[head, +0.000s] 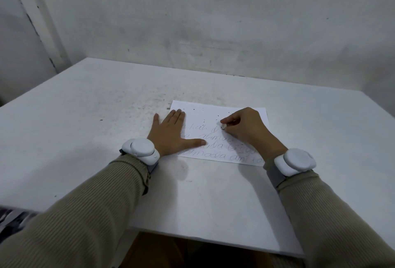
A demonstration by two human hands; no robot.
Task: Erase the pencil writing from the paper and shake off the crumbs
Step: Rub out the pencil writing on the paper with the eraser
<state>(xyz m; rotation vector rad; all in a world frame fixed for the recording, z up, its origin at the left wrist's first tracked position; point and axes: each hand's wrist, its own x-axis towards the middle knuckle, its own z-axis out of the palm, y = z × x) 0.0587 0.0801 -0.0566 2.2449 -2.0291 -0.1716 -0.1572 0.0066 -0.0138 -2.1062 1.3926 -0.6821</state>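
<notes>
The paper [220, 133] lies on the table [106, 118]. The left hand [171, 133], fingers spread flat, pins its left edge (prevents sliding). The right hand [241, 127] pinches the eraser [223, 126] mid-sheet, beside the crumbs [215, 118].

Thin matt paper [235, 114], smooth, speckled with dark crumbs [217, 116]. Under the paper, matt white table [85, 122], scuffed and smudged; behind the paper, rough stained wall [213, 22]. At the paper's near edge, smooth white plastic wrist units [142, 147] and ribbed beige knit sleeves [85, 214].
</notes>
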